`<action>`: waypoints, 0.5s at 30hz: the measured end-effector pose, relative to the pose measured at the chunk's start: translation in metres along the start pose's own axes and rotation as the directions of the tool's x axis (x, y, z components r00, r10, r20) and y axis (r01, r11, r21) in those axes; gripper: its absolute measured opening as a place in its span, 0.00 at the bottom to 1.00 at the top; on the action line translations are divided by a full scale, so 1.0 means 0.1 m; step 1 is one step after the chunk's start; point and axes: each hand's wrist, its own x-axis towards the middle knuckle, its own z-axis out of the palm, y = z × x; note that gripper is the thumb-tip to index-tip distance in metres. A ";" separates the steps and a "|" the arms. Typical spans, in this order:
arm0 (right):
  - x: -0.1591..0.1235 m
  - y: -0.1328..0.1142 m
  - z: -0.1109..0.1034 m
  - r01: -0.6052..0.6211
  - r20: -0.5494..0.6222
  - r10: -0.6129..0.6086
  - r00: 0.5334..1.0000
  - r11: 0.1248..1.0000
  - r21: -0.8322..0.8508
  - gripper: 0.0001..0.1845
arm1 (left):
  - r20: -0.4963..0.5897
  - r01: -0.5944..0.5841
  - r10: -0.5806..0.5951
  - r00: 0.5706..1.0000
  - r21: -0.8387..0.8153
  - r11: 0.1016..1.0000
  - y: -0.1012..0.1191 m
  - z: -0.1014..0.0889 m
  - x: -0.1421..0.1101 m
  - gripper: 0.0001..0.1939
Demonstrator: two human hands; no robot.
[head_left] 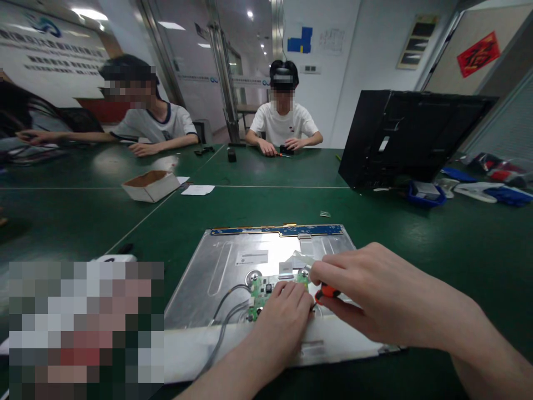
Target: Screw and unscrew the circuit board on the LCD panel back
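Note:
A metal-backed display panel [200, 303] lies in front of me on the green table. On its back is a green circuit board [259, 288] with dark cables [227, 316] running from its left side. My left hand [287, 311] rests over the board's right part, fingers stretched forward and lying on it. In my right hand [366, 289] is a screwdriver [328, 291] with a red and black handle. Its dark shaft points down beside my left fingers; the tip is hidden. A clear film strip [303, 258] sticks up near the board's upper edge.
A black monitor housing [416, 139] stands at the back right, near a blue tray [425, 194] and gloves [495, 193]. An open white box [150, 186] and paper [198, 190] lie back left. Two people [285, 119] sit opposite; another is partly visible far left.

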 end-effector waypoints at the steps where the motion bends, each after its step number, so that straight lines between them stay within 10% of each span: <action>1: -0.01 0.00 -0.01 -0.004 -0.001 0.004 1.000 1.000 0.008 0.02 | -0.004 -0.003 0.003 1.000 0.000 1.000 0.00 0.01 0.00 0.06; 15: -0.15 0.03 -0.12 -0.059 -0.069 0.061 0.996 0.998 0.027 0.04 | -0.016 0.007 -0.007 1.000 0.009 1.000 0.04 -0.08 -0.01 0.05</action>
